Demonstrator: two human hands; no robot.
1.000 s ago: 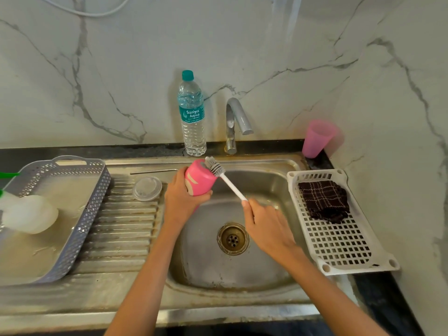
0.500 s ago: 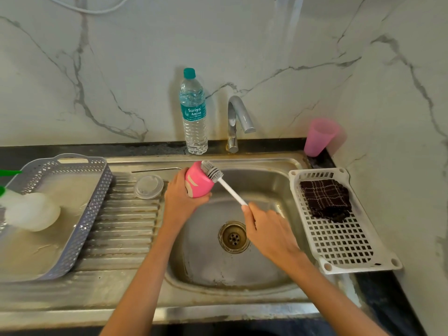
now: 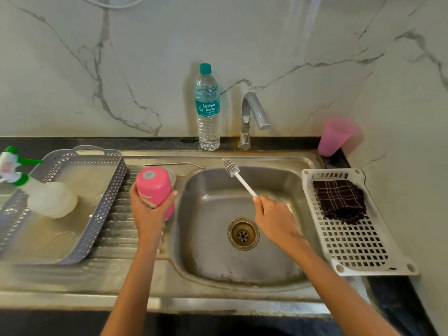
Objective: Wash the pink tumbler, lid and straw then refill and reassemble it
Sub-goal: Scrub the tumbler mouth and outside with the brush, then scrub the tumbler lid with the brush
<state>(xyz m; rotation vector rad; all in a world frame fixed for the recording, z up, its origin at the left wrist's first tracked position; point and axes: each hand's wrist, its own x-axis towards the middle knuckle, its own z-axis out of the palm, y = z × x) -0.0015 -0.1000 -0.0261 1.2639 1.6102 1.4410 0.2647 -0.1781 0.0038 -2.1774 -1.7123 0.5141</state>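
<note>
Left hand (image 3: 148, 214) grip closed round pink tumbler (image 3: 154, 186), right hand (image 3: 276, 219) grip round bottle brush (image 3: 238, 177) over sink (image 3: 242, 267) — scrubbing step; rinse next, likely

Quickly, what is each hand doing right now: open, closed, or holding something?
Left hand: closed around the pink tumbler.
Right hand: holding the white brush by its handle.

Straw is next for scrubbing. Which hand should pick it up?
Left, probably. The straw lies on the sink rim just behind the left hand, which must first put down the tumbler. The right hand holds the brush.
</note>
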